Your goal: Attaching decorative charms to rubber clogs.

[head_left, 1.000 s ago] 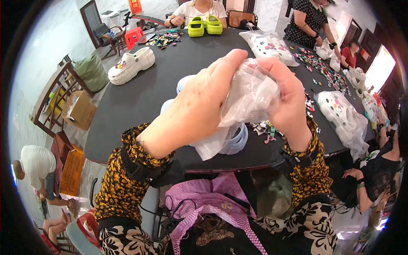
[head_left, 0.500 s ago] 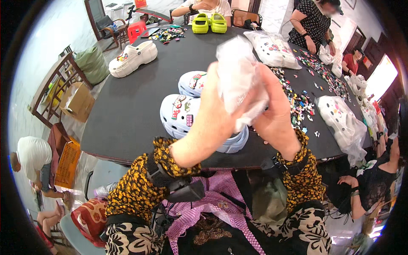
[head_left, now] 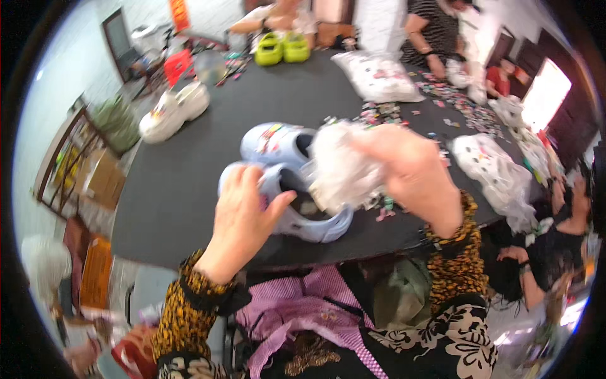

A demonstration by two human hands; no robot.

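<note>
Two light-blue clogs with charms on their toes stand side by side on the black table, the near clog (head_left: 319,228) and the far clog (head_left: 255,148). My left hand (head_left: 240,218) grips the near one, fingers over its toe and thumb by the opening. In my right hand (head_left: 410,167) is a crumpled, see-through plastic bag (head_left: 344,167), held over the heels of the clogs. The bag is blurred and hides part of both shoes. Something pale lies inside the near clog; I cannot make out what.
A white clog (head_left: 173,114) stands at the left on the table (head_left: 170,202). Green clogs (head_left: 282,48) are at the far edge, near a seated person. Bagged white clogs (head_left: 379,76) and more bagged clogs (head_left: 492,174) lie to the right, beside scattered small charms (head_left: 464,104). Other people are around.
My hands have come apart. The left has moved down onto the near clog; the right has lowered the plastic bag toward the clogs' heels. The view has shifted a little.
</note>
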